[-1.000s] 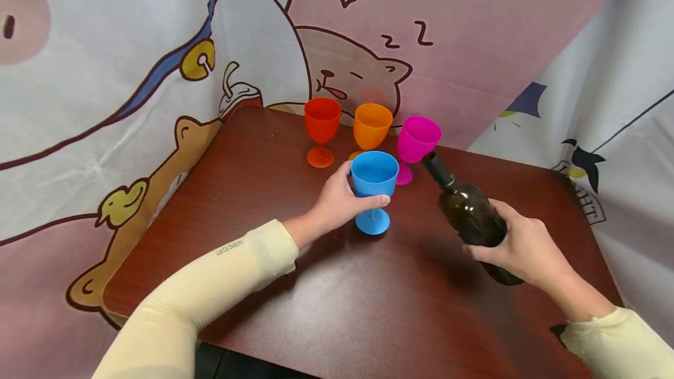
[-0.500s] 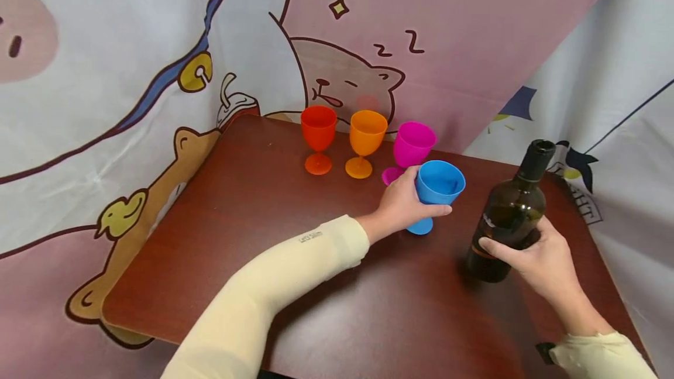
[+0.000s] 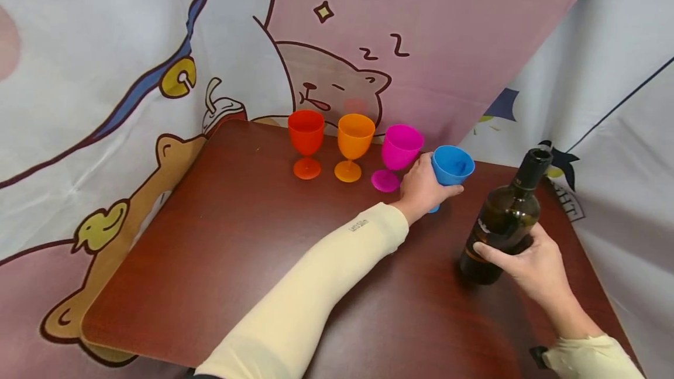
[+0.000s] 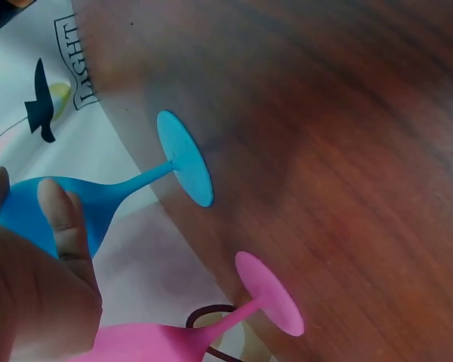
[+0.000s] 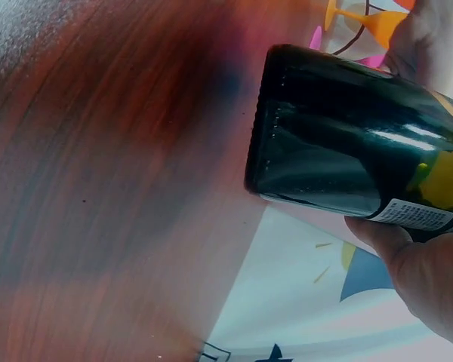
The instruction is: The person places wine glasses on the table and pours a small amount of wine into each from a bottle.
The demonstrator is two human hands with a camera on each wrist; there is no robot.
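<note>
My left hand (image 3: 421, 188) grips the bowl of a blue goblet (image 3: 451, 167), thumb along its near side. In the left wrist view the foot (image 4: 185, 158) of this blue goblet shows close to the table; whether it touches cannot be told. A dark glass wine bottle (image 3: 502, 218) is held round its body by my right hand (image 3: 539, 265), neck up and tilted slightly right. The bottle's base (image 5: 268, 121) appears in the right wrist view, seemingly just off the table. Just left of the blue goblet stands a magenta goblet (image 3: 402, 146).
An orange goblet (image 3: 355, 136) and a red goblet (image 3: 306, 133) stand upright left of the magenta one, in a row along the back of the brown table (image 3: 226, 238). Cartoon-printed curtains (image 3: 447, 28) hang behind and beside the table. A small black object (image 3: 538, 357) lies by the right sleeve.
My left hand has carried the blue goblet right and back, to the magenta goblet's right. My right hand has turned the bottle from leaning left to nearly upright, farther right.
</note>
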